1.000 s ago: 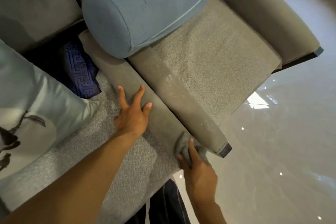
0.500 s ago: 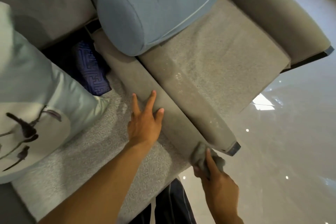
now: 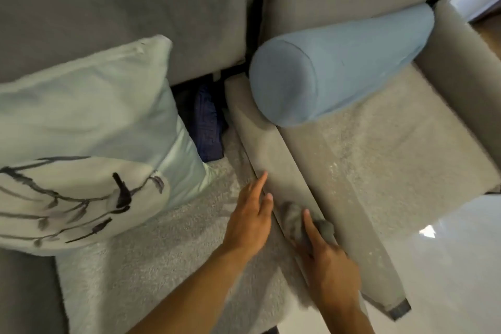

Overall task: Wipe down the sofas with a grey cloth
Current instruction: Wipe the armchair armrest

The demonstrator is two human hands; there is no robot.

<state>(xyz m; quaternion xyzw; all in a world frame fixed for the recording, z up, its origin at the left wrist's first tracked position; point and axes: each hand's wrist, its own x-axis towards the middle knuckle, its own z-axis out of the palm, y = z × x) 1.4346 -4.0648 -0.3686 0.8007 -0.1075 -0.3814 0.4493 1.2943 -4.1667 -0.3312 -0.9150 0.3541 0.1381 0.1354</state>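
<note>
A grey sofa armrest [image 3: 273, 149] runs between two seat cushions, the left seat [image 3: 151, 260] and the right seat [image 3: 379, 152]. My right hand [image 3: 328, 260] holds a crumpled grey cloth [image 3: 295, 218] against the top of the armrest, about halfway along it, with the forefinger stretched over the cloth. Beside it my left hand [image 3: 250, 218] lies flat with straight fingers, touching the left side of the armrest where it meets the left seat.
A blue bolster cushion [image 3: 341, 62] lies across the back of the right seat. A pale pillow with a branch print [image 3: 81, 144] sits on the left seat. A dark blue patterned fabric [image 3: 207, 127] is tucked in the gap. Glossy floor [image 3: 455, 266] lies lower right.
My right hand has slid the cloth from the front end of the armrest up along its top toward the back. My left hand stays near the same spot; the view has swung left.
</note>
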